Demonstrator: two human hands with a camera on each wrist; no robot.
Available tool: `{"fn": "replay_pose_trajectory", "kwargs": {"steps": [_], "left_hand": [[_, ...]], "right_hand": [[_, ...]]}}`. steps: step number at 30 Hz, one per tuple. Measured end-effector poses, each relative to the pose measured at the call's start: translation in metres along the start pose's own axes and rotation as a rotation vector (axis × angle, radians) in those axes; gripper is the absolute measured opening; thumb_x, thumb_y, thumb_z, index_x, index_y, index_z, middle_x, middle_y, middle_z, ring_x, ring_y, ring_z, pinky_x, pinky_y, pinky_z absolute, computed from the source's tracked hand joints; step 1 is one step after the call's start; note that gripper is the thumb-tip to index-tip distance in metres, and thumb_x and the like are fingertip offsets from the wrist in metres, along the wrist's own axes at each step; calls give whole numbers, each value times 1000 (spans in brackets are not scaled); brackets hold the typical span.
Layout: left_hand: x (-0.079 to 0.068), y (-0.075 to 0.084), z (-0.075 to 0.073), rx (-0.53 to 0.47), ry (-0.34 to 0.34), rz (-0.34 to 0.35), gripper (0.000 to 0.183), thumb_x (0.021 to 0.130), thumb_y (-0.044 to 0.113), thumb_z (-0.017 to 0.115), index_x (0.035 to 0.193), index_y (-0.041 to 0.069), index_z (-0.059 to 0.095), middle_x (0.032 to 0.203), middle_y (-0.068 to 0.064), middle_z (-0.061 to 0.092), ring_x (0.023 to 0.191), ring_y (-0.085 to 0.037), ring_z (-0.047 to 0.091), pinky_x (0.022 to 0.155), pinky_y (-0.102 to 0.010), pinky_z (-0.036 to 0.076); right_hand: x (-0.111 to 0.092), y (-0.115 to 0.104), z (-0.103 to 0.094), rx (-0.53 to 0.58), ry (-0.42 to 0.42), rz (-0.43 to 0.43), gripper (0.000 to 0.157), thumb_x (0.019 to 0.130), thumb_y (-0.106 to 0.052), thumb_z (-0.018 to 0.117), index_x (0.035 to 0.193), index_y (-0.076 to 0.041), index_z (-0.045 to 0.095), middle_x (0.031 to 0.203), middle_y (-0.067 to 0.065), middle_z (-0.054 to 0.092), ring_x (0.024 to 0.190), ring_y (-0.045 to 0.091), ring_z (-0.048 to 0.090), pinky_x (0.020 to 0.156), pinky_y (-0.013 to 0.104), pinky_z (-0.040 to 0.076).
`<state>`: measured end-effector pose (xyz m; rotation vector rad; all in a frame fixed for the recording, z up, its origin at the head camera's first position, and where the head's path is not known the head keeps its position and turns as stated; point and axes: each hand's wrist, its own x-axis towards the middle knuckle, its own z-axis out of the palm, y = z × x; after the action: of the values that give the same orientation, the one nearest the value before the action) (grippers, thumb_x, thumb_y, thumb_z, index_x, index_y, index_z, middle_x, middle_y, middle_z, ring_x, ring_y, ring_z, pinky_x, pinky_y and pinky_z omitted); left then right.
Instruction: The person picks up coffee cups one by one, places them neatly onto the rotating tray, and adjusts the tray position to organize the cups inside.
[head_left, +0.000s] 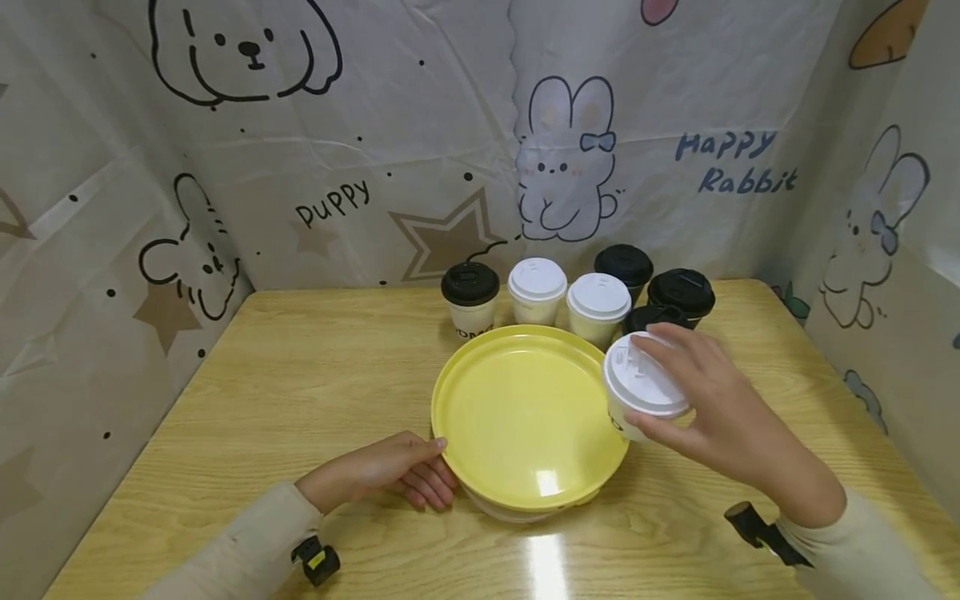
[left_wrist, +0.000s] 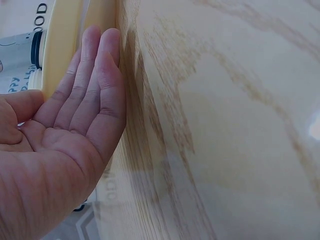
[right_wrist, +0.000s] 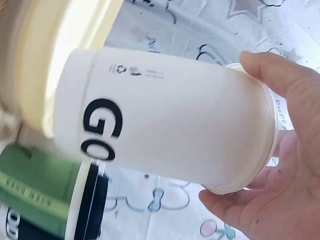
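My right hand [head_left: 708, 408] holds a paper cup [head_left: 647, 382] by its white lid, thumb on the near side and fingers over the far side. Held at the right edge of a round yellow lid [head_left: 528, 417], the cup overlaps it in the head view. Black letters "GO" mark the cup [right_wrist: 175, 120] in the right wrist view. Under the yellow lid shows the pale side of a bowl [head_left: 504, 507]. At the bowl's left, my left hand [head_left: 397, 468] touches the lid's rim with its thumb. Its fingers [left_wrist: 95, 85] lie nearly straight along the bowl's side.
Behind the bowl stand two white-lidded cups [head_left: 537, 287] and several black-lidded cups [head_left: 470, 292]. One cup [right_wrist: 42, 187] has a green side in the right wrist view. A cloth [head_left: 420, 142] printed with cartoons hangs round the wooden table [head_left: 322, 358].
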<state>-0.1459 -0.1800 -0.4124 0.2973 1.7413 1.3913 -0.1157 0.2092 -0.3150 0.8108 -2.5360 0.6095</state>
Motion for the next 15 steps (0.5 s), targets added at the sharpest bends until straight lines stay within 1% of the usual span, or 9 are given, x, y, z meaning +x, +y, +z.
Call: {"fn": "replay_pose_trajectory", "kwargs": {"steps": [5, 9, 15], "left_hand": [[-1, 1, 0, 3, -2, 7, 58, 105, 39, 34, 106, -11, 64, 94, -17, 72, 80, -18, 71, 66, -28, 56], [-1, 1, 0, 1, -5, 9, 59, 105, 39, 34, 106, -12, 63, 94, -18, 72, 80, -18, 71, 66, -28, 56], [0, 1, -1, -4, -27, 24, 60, 105, 39, 33, 107, -13, 63, 94, -17, 72, 80, -17, 71, 66, -27, 56]], "right_hand": [[8, -10, 15, 80, -38, -49, 74, 74, -30, 82, 139, -15, 48, 142, 10, 43, 125, 31, 42, 89, 54, 46], [12, -19, 33, 123, -87, -101, 72, 78, -38, 78, 139, -16, 48, 141, 9, 42, 127, 29, 41, 94, 52, 45], [16, -37, 56, 176, -145, -160, 68, 82, -48, 72, 139, -19, 47, 140, 9, 43, 126, 28, 44, 95, 47, 47]]}}
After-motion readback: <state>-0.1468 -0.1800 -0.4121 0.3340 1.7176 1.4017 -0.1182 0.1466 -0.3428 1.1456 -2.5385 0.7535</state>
